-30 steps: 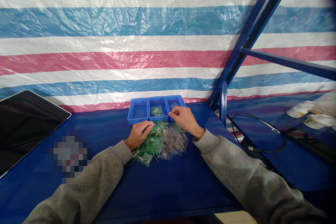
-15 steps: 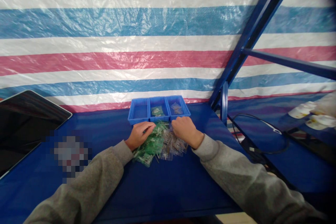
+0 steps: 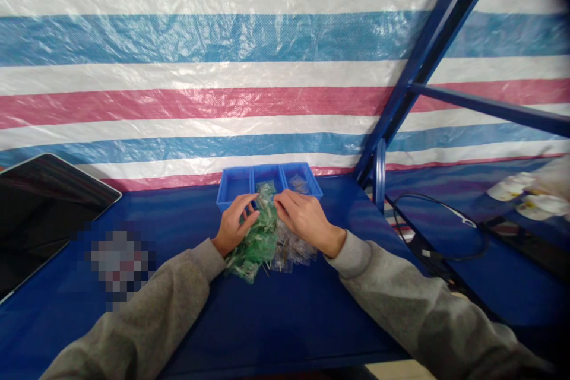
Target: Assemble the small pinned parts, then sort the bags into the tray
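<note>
Green plastic packets (image 3: 256, 252) with small metal parts lie heaped on the blue table. Against their right side is a pile of clear packets (image 3: 289, 249). My left hand (image 3: 237, 222) is over the left edge of the green heap, its thumb and fingers apart with nothing visible between them. Across from it, my right hand (image 3: 307, 218) has its fingers pinched together beside a green packet; what they hold, if anything, is too small to name. Just behind stand three blue bins: the left bin (image 3: 236, 186) is bare, the middle one has green packets (image 3: 266, 187), the right one clear packets (image 3: 298, 183).
A black screen (image 3: 48, 208) lies at the left, near a blurred-out patch (image 3: 119, 261). Blue metal posts (image 3: 401, 101) rise at the right, with a black cable (image 3: 401, 231) and white objects (image 3: 512, 186) beyond. A striped sheet (image 3: 200, 101) hangs behind.
My right hand has moved left, from over the clear packets towards the green ones. My left hand has risen slightly and its fingers have spread.
</note>
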A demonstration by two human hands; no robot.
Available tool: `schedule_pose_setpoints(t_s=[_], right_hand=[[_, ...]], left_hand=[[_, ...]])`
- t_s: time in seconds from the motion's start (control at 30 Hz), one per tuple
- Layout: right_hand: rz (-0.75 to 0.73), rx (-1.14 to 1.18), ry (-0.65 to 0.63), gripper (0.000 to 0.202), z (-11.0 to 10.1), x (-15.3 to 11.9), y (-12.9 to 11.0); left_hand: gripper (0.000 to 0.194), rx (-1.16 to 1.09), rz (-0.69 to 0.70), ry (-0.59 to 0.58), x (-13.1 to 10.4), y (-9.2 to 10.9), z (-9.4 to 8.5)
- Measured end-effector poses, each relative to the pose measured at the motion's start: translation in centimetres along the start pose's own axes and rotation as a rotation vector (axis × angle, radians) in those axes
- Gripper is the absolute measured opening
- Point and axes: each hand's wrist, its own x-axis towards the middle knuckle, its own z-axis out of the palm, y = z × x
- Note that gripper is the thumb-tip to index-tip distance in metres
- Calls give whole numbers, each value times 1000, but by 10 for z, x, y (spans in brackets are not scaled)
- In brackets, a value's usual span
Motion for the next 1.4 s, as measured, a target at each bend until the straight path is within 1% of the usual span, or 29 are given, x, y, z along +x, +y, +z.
schedule_pose_setpoints(t_s=[0.07, 0.1, 0.17, 0.2, 0.23, 0.3, 0.37, 0.47, 0.53, 0.67, 0.77, 1.03, 1.1, 1.27, 1.4], right_hand=[[-64, 102, 31, 29, 3, -2, 0], [-74, 137, 36, 29, 5, -4, -1], [-59, 185, 40, 29, 9, -7, -1], [-39, 211, 44, 29, 12, -8, -2], [-8, 244, 54, 29, 14, -9, -2], [74, 337, 95, 26, 20, -12, -2], [144, 446, 133, 23, 26, -13, -1], [167, 558, 95, 22, 37, -17, 0], [172, 575, 80, 22, 44, -19, 1], [197, 576, 109, 27, 52, -23, 1], [200, 587, 123, 27, 53, -24, 0], [239, 578, 130, 33, 59, -24, 4], [262, 579, 137, 32, 60, -24, 4], [315, 648, 167, 25, 59, -25, 4], [332, 665, 146, 27, 60, -25, 4]], left_hand=[[47, 1, 7, 9, 0, -1, 0], [45, 14, 20, -10, 0, -1, 0], [27, 61, 70, -84, -2, -3, 1], [21, 91, 102, -118, -3, -4, 2], [24, 120, 126, -137, -4, -5, 2], [32, 160, 143, -121, -5, -6, 3], [32, 164, 121, -84, -5, -5, 3], [31, 141, 84, -66, -5, -2, 2], [31, 139, 64, -73, -4, -1, 1], [32, 153, 57, -76, -5, 0, 0], [32, 153, 52, -71, -5, -1, 0], [19, 158, 57, -36, -5, -1, 2], [18, 168, 58, -34, -5, 0, 2], [20, 169, 45, -36, -5, -1, 1], [24, 133, 15, -74, -6, -3, 1]])
